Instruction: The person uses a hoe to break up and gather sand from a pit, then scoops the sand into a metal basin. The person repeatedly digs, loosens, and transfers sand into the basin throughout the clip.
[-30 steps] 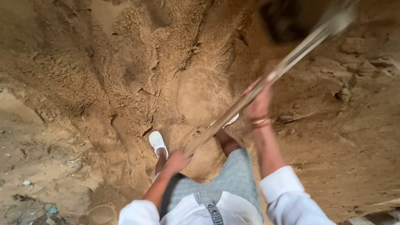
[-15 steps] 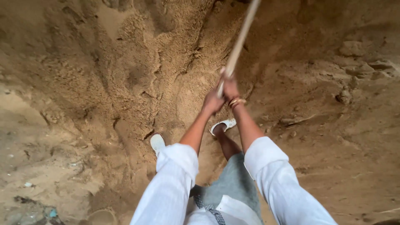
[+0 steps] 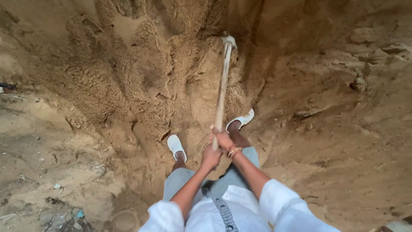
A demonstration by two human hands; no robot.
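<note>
A white shoe (image 3: 176, 146) stands in the sand. The left hand (image 3: 211, 157) and the right hand (image 3: 224, 139) are both closed tight on a long stick (image 3: 221, 94). Its metal end (image 3: 228, 41) is stuck in the sand wall (image 3: 141, 64).

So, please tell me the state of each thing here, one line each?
Left hand: closed around the handle end.
Right hand: closed around the handle, above the left.
Digging tool: head sunk in the sand wall.
White shoes: on the feet, planted in loose sand.

Tool head (image 3: 228, 41) in sand bank (image 3: 141, 77) ahead
</note>
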